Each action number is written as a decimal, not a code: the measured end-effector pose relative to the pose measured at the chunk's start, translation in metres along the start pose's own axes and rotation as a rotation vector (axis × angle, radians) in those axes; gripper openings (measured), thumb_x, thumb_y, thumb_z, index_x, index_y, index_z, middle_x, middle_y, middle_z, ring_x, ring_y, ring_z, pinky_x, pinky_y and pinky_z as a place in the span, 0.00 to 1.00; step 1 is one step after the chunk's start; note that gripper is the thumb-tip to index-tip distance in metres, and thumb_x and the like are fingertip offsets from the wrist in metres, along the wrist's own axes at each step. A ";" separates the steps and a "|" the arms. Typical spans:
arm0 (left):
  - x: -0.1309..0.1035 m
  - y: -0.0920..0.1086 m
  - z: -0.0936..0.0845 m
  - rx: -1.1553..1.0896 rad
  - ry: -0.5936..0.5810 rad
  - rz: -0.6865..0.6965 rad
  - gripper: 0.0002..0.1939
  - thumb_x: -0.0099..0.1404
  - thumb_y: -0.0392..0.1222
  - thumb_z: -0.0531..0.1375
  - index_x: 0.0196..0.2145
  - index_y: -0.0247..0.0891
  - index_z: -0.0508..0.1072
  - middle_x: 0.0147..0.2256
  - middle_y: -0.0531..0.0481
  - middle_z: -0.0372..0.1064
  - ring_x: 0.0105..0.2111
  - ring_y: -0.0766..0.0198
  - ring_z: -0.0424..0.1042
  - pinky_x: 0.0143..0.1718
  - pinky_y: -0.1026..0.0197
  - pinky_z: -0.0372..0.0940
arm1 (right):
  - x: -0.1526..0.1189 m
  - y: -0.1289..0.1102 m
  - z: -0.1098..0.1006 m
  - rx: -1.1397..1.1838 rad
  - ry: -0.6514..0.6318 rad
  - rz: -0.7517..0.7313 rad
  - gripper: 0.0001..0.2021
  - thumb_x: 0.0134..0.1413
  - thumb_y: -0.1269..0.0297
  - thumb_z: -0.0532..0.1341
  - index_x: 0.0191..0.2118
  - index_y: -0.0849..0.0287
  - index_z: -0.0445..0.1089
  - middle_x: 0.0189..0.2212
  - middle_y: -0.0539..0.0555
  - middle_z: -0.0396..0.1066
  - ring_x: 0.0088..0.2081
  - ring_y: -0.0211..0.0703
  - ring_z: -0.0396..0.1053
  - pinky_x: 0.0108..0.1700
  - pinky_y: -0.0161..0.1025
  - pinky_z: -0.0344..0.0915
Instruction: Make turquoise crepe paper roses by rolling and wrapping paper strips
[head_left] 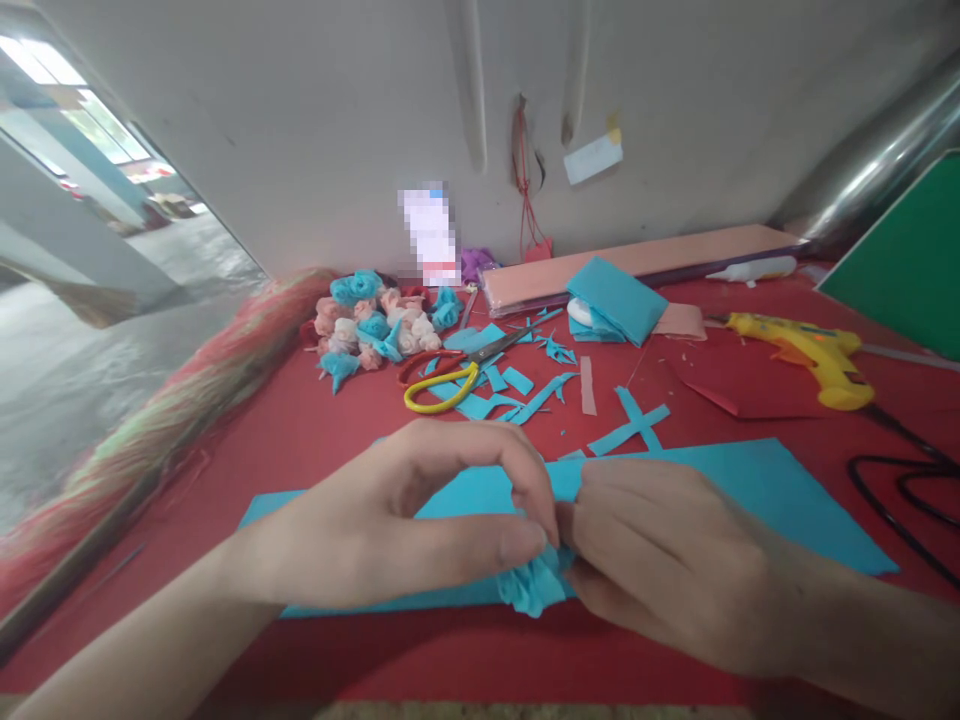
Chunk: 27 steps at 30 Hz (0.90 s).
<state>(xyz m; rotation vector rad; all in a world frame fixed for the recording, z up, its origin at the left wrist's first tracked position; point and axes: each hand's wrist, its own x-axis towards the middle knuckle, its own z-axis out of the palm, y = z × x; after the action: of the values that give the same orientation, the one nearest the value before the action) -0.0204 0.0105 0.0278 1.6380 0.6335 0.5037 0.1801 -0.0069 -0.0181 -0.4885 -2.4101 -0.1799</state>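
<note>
A blue crepe paper flower (534, 585) is pinched between the thumb and forefinger of my left hand (427, 520), its ruffled edge hanging toward me. My right hand (667, 560) is closed at the flower's base, with its fingertips mostly hidden behind the knuckles. Both hands meet over a large flat sheet of blue paper (750, 490) on the red table (360, 660). Beyond them lie scissors (442, 390) with one yellow and one red handle, among cut blue paper scraps (517, 380). Two crossed blue strips (634, 422) rest near the sheet's far edge.
Finished-looking paper flowers (375, 325) are heaped at the back left. A yellow glue gun (806, 345) with a black cord lies at the right. Folded blue paper (615, 300), a long pink paper pack (637, 260), a white bottle (757, 270) and a phone-like pixelated shape (431, 235) stand behind.
</note>
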 end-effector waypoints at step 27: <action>0.008 -0.020 0.005 -0.203 0.418 0.015 0.07 0.66 0.42 0.56 0.35 0.38 0.72 0.30 0.52 0.65 0.33 0.65 0.63 0.33 0.64 0.58 | 0.003 0.029 0.004 0.523 0.066 0.289 0.20 0.69 0.58 0.42 0.28 0.58 0.61 0.24 0.49 0.66 0.26 0.34 0.66 0.28 0.30 0.65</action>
<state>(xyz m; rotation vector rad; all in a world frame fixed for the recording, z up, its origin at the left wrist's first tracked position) -0.0136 0.0139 0.0074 1.3549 0.8470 0.9042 0.1874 0.0218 -0.0190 -0.5612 -2.1742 0.5380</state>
